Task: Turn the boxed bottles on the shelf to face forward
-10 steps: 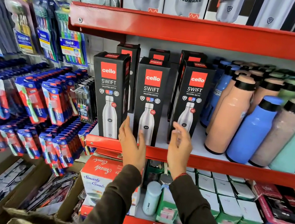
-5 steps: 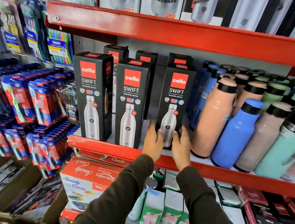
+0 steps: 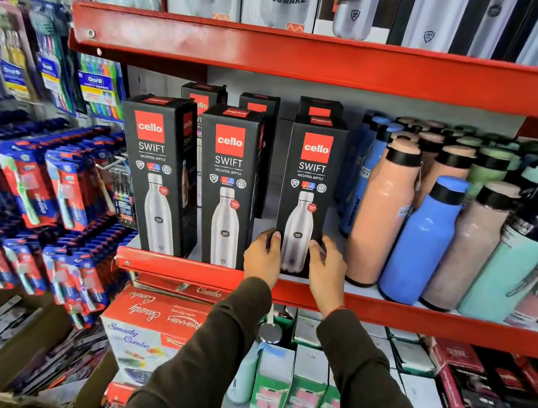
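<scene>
A person's two hands gripped the lower part of a black boxed bottle [image 3: 309,188] on a red shop shelf [image 3: 182,269], seen from a head-worn camera. The left hand [image 3: 263,260] pressed against the box's left edge, thumb laid on the front face, while the right hand [image 3: 327,271] held the right edge, its fingers [image 3: 318,247] curled onto the front; the box was clasped between the two hands near its base. Both arms wore dark brown sleeves [image 3: 204,360].

The held box stood upright at the front of the shelf, its printed face with the red logo and the picture of a steel bottle turned toward the camera. To its left stood two matching boxes, the middle box [image 3: 225,184] and the left box [image 3: 158,171], both upright with their fronts showing; the left one sat slightly angled, one side panel visible. A gap separated the held box from the middle one. More black boxes [image 3: 259,104] stood in a row behind.

Just to the right of the held box stood loose bottles, a peach bottle [image 3: 382,213] nearest and a blue bottle [image 3: 423,239] beside it. Toothbrush packs [image 3: 42,185] hung on the left, and green and white cartons [image 3: 306,382] filled the shelf below.
</scene>
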